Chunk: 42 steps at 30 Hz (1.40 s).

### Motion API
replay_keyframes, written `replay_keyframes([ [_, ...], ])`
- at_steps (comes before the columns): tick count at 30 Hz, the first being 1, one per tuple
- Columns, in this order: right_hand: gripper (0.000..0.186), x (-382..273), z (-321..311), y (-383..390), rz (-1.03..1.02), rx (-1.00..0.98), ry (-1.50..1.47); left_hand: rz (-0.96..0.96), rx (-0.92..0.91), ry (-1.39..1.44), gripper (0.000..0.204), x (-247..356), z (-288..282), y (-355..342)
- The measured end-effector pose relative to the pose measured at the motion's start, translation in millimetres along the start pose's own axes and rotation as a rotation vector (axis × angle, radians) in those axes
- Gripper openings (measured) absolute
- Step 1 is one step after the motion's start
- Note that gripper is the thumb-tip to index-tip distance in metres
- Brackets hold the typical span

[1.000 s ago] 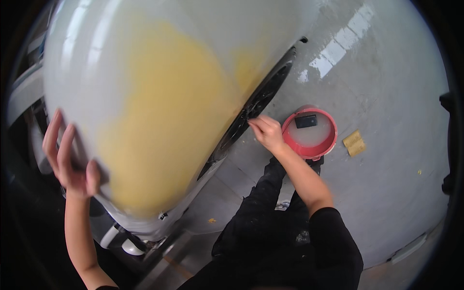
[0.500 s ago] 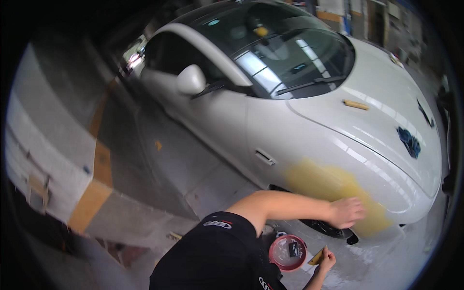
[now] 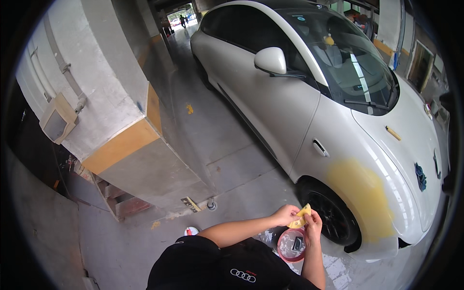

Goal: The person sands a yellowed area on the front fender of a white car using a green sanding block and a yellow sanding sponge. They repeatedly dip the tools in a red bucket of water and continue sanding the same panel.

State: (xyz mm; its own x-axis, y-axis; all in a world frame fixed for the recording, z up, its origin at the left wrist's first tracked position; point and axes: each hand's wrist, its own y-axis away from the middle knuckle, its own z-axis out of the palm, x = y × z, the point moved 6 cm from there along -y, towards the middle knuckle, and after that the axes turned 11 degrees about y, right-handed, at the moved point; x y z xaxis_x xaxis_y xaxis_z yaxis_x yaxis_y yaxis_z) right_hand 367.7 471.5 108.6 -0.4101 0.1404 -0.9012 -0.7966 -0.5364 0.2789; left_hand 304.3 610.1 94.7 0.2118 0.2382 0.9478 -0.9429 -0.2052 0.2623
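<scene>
My left hand [image 3: 287, 216] and my right hand [image 3: 313, 221] pinch a yellow perforated sheet [image 3: 297, 221], apparently sanding paper, between their fingers. Just below them a pink bucket [image 3: 282, 239] on the floor holds cloudy liquid and a dark block [image 3: 298, 243]. To the right is the white car's front fender [image 3: 403, 212], carrying a large pale-yellow patch [image 3: 362, 188] above the black front wheel [image 3: 331, 222].
A concrete pillar [image 3: 123, 104] with orange bands stands at left, pipes and a box on it. A small can [image 3: 191, 232] sits on the floor [image 3: 232, 169]. A yellow roll [image 3: 393, 133] and dark cloth [image 3: 419, 176] lie on the hood. Distant people [image 3: 182, 21] appear at the passage's end.
The view has lifted to show the whole car side. My left hand has left the panel and now joins my right hand on the yellow sheet, which my right hand picked up.
</scene>
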Motion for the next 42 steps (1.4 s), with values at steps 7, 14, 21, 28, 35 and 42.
replay_keyframes([
  [7,0.027,19,57,0,0.01,-0.058,0.108,0.01,-0.002,-0.241,0.031,28,-62,36],
  [14,0.04,8,58,4,-0.035,0.142,0.33,0.189,0.008,0.117,0.032,53,-41,50],
  [21,0.009,-17,67,16,-0.078,0.068,0.197,0.265,0.092,-0.318,0.041,67,-48,45],
  [28,0.016,-15,66,10,-0.061,0.043,0.049,0.25,-0.012,-0.349,0.049,77,-38,46],
  [35,0.029,-12,55,4,-0.124,0.133,0.046,0.248,-0.047,-0.06,0.037,73,-33,50],
  [42,0.02,-18,59,12,-0.1,0.188,0.044,0.23,0.005,-0.159,0.031,71,-30,48],
])
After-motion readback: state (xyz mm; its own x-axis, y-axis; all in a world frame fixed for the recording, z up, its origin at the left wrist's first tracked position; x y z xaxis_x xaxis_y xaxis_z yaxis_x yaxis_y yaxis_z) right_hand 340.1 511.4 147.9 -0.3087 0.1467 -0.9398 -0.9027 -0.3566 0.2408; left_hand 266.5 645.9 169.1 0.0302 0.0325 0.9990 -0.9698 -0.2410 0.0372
